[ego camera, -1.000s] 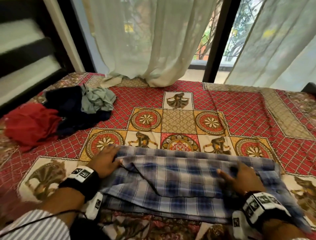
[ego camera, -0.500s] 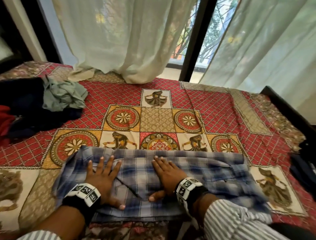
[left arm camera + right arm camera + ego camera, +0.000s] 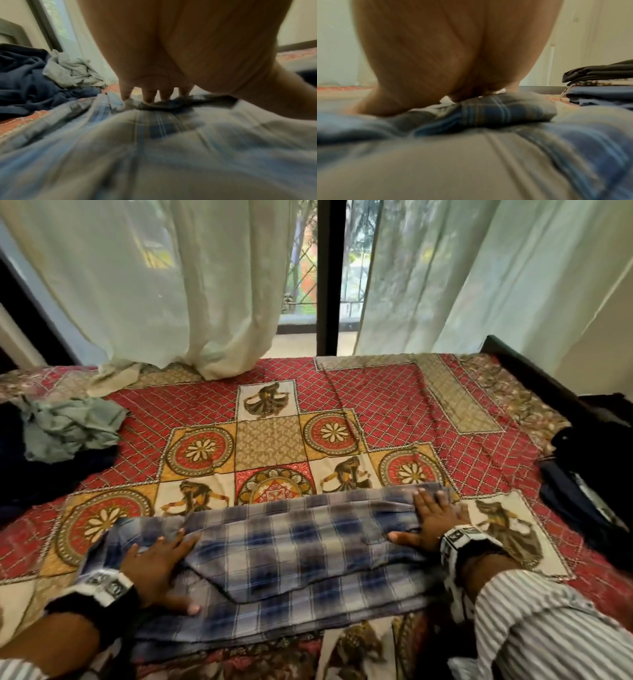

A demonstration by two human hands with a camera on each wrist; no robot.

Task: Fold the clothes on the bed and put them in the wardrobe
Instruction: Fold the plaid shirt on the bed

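No legible text anywhere

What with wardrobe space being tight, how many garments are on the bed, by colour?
Blue plaid garment: 1
Grey-green crumpled garment: 1
Navy crumpled garment: 1
Black folded garment: 1
Blue folded garment: 1
Total: 5 in view

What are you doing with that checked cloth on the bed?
A person is folding a blue checked garment on the bed. The left hand and right hand both press flat on it, one near each end. Unfolded clothes, a grey-green piece on dark ones, wait at the left. Folded dark clothes sit at the right. No wardrobe shows.
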